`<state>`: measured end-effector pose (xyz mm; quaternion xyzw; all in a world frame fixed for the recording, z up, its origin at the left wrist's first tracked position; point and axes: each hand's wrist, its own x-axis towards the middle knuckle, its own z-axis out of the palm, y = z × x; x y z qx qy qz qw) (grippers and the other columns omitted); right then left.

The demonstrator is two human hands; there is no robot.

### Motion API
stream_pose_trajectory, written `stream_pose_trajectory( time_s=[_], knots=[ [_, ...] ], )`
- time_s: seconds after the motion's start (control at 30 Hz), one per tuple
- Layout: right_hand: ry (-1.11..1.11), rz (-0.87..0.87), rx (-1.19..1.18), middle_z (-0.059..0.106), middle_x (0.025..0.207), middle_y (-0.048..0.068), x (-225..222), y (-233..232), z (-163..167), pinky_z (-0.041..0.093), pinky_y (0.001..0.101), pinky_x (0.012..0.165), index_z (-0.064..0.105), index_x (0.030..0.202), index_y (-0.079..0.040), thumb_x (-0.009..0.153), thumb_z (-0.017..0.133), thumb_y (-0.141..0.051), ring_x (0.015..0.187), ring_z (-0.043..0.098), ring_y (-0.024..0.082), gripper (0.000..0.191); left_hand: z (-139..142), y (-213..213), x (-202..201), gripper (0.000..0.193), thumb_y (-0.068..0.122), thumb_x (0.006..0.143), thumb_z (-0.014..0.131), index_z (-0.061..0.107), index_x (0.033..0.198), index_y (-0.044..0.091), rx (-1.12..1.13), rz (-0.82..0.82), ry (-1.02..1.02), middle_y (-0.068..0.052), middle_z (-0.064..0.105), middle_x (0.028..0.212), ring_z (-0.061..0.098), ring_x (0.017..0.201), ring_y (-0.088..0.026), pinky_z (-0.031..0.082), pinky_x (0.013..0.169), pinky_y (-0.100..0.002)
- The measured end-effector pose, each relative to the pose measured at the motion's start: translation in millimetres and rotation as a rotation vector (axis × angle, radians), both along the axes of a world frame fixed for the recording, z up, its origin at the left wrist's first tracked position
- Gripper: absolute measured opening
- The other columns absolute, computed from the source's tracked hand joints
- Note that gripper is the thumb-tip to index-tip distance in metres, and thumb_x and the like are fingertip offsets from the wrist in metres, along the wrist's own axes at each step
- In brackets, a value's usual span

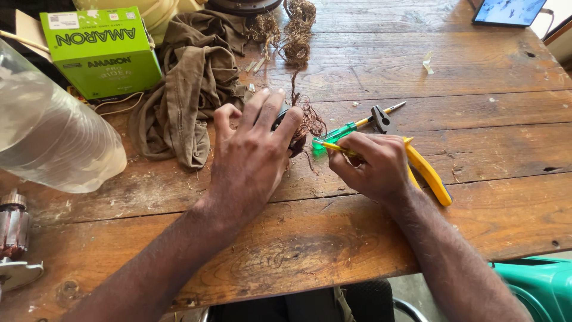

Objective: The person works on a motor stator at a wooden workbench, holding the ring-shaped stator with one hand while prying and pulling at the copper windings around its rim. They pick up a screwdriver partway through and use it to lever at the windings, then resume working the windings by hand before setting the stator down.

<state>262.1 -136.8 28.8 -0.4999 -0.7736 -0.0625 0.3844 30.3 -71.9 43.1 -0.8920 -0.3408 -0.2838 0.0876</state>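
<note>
Copper wire was being pried from the dark winding core, clamped by the left hand; the right hand gripped a thin yellow pick, needing careful leverage next.

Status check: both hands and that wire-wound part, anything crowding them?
Left hand clamped over dark wound part, copper wire fraying out. Right hand holds thin yellow tool at it. Yellow pliers, green screwdriver beside right hand; brown cloth left.
</note>
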Motion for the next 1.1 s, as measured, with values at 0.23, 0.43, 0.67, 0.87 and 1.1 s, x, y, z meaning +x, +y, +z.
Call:
stream_pose_trajectory(
  time_s=[0.23, 0.43, 0.67, 0.87, 1.1],
  knots=[
    [0.085, -0.087, -0.054, 0.068, 0.069, 0.008, -2, 1, 0, 0.054, 0.0342, 0.053, 0.066, 0.103, -0.005, 0.107, 0.066, -0.018, 0.061, 0.072, 0.017, 0.015, 5, 2, -2, 0.049, 0.009, 0.091, 0.074, 0.059, 0.137, 0.017, 0.003, 0.017, 0.023, -0.012, 0.057, 0.136, 0.051, 0.126, -0.026, 0.039, 0.105, -0.045],
    [0.101, -0.103, -0.078, 0.068, 0.068, 0.009, -3, 2, 0, 0.054, 0.0353, 0.053, 0.067, 0.104, -0.005, 0.107, 0.065, -0.02, 0.06, 0.072, 0.019, 0.016, 0, 11, -2, 0.051, 0.015, 0.085, 0.076, 0.059, 0.133, 0.013, -0.045, -0.043, -0.058, -0.016, 0.057, 0.138, 0.051, 0.129, -0.033, 0.036, 0.108, -0.055],
    [0.101, -0.119, -0.102, 0.066, 0.067, 0.01, -4, 2, 0, 0.052, 0.0361, 0.053, 0.068, 0.104, -0.004, 0.106, 0.066, -0.02, 0.059, 0.071, 0.019, 0.016, -3, 21, -3, 0.056, 0.021, 0.079, 0.082, 0.061, 0.131, 0.013, -0.132, -0.088, -0.104, -0.017, 0.058, 0.136, 0.052, 0.127, -0.036, 0.039, 0.107, -0.055],
    [0.106, -0.09, -0.092, 0.068, 0.069, 0.01, -4, 2, 0, 0.052, 0.0353, 0.053, 0.067, 0.104, -0.004, 0.106, 0.066, -0.021, 0.059, 0.071, 0.019, 0.017, -2, 18, -4, 0.043, 0.014, 0.089, 0.078, 0.064, 0.13, 0.012, -0.045, -0.115, -0.114, -0.018, 0.059, 0.135, 0.052, 0.128, -0.036, 0.04, 0.11, -0.052],
    [0.1, -0.099, -0.099, 0.067, 0.069, 0.012, -4, 2, 0, 0.052, 0.036, 0.053, 0.067, 0.104, -0.003, 0.106, 0.067, -0.021, 0.06, 0.072, 0.021, 0.018, 0, 17, -4, 0.056, -0.003, 0.081, 0.075, 0.063, 0.134, 0.01, 0.004, -0.076, -0.025, -0.017, 0.06, 0.138, 0.053, 0.129, -0.032, 0.04, 0.114, -0.048]
  ],
)
